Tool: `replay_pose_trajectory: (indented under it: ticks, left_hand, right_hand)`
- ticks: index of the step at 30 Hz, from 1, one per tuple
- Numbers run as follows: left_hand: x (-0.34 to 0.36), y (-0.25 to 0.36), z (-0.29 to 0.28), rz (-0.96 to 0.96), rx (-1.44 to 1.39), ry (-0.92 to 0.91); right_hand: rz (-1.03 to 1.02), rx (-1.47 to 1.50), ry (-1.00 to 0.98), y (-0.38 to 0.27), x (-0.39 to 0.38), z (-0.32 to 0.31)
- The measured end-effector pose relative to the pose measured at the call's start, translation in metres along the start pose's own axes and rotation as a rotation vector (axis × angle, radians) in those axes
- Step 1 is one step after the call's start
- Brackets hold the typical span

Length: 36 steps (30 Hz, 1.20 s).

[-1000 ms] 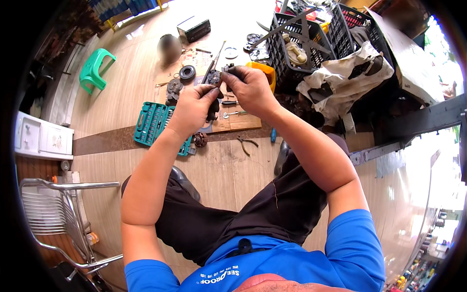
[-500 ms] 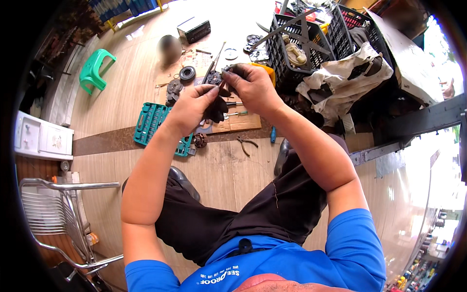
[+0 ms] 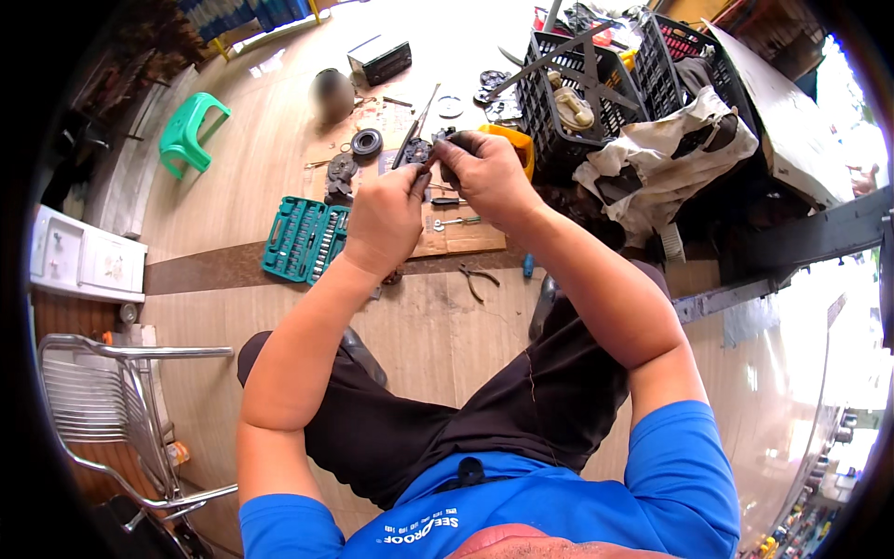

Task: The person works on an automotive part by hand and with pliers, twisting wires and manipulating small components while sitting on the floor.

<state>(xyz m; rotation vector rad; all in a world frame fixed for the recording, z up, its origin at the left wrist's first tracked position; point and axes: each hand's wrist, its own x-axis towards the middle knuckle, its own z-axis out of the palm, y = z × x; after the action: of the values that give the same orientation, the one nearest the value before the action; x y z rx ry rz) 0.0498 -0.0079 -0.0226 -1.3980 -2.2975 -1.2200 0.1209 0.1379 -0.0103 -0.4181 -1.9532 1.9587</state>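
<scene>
My left hand is closed, thumb and fingers pinched on a small dark part, mostly hidden by the fingers. My right hand is closed round the same part, its blackened fingertips almost meeting the left ones. Beyond them, on cardboard, lie a black ring, grimy metal parts, a long tool and a small wrench. A teal socket case lies open beside my left hand. Pliers and a blue-handled tool rest nearer my legs.
Black crates, a white rag, a yellow container and a metal beam crowd the right. A green stool, white cabinet and chrome chair stand left. A black box sits at the back.
My left hand has turned and shifted slightly right, its back now more toward me, so less of the dark part shows below the fingers. The whole view has shifted slightly.
</scene>
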Motion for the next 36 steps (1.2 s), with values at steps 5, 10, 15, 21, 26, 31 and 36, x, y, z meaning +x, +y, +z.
replay_pose_trajectory:
  ticks: [5,10,15,21,26,31,36]
  left_hand:
    - [0.009,0.003,-0.029,-0.835,-1.239,-0.390]
    - [0.006,-0.007,-0.016,-0.602,-0.826,-0.299]
    - [0.004,0.010,-0.010,0.011,0.093,0.000]
    - [-0.001,0.002,-0.004,0.128,0.379,0.017]
    - [0.001,0.002,-0.007,0.006,0.097,-0.102]
    - [0.010,0.000,-0.029,-0.683,-1.062,-0.467]
    - [0.005,-0.002,-0.018,-0.212,-0.250,-0.247]
  right_hand:
    - [-0.008,0.071,-0.132,-0.008,-0.005,-0.005]
    - [-0.028,-0.120,-0.081,-0.009,-0.007,-0.006]
    - [-0.024,-0.154,0.040,-0.002,-0.011,0.005]
    - [0.053,-0.030,0.068,0.000,-0.011,0.009]
    - [0.056,0.064,0.036,0.000,-0.008,0.004]
    - [0.024,0.096,-0.081,-0.012,-0.010,-0.005]
    - [0.060,-0.054,-0.039,-0.004,-0.009,-0.002]
